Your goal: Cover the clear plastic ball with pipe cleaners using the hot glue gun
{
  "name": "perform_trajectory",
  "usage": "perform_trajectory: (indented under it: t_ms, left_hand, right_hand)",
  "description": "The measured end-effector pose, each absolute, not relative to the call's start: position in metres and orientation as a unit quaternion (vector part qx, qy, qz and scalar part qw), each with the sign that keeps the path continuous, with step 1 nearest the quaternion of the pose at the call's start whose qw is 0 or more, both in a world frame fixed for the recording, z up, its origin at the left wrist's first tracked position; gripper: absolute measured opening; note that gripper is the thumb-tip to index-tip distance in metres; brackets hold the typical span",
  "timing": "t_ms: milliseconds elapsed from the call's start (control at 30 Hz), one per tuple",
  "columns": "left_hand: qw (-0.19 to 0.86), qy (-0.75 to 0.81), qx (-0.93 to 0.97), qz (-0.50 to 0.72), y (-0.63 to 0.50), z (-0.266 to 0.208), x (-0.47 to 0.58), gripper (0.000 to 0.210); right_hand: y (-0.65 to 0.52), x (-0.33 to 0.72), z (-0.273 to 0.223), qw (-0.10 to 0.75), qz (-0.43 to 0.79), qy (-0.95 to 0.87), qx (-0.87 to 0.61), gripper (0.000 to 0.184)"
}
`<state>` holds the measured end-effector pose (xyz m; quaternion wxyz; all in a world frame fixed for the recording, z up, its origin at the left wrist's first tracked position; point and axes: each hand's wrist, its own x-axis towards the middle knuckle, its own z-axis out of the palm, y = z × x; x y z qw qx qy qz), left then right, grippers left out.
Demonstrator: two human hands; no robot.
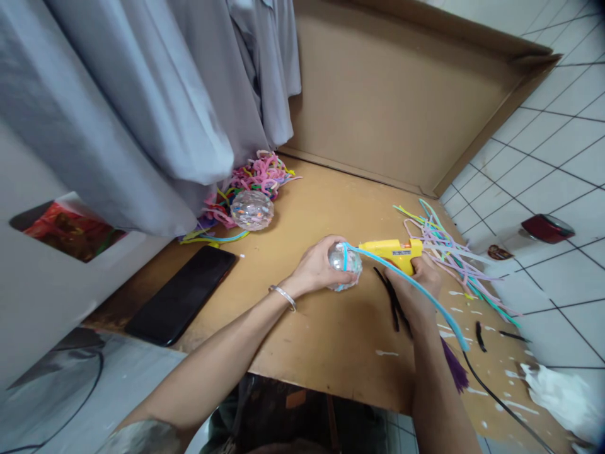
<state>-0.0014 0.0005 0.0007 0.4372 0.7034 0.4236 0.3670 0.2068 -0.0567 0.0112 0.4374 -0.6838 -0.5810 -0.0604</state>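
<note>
My left hand (321,265) is closed around a clear plastic ball (337,257) just above the table. A light blue pipe cleaner (416,287) wraps over the ball, and its long free end curves to the right past my right wrist. In my right hand (418,284) is a yellow glue gun (392,251). Its nozzle points left and meets the pipe cleaner at the ball's upper right side; whether it touches the ball I cannot tell. Another clear ball (252,210) with coloured bits visible through it rests farther back on the left.
A tangled pile of pink and mixed pipe cleaners (262,173) lies by the grey curtain (189,94). More pastel pipe cleaners (454,252) are spread at right. A black phone (182,295) lies left. Cardboard (392,94) stands behind. A black cord (501,397) and white tissue (562,397) are at front right.
</note>
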Motion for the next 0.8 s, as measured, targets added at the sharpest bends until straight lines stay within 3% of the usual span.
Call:
perform_trajectory:
  t_ms: [800]
  left_hand:
    - [0.441, 0.427, 0.700, 0.364, 0.0020, -0.0004, -0.0011, 0.070]
  right_hand:
    - [-0.0575, 0.2062, 0.0142, 0.441, -0.062, -0.578, -0.684, 0.021]
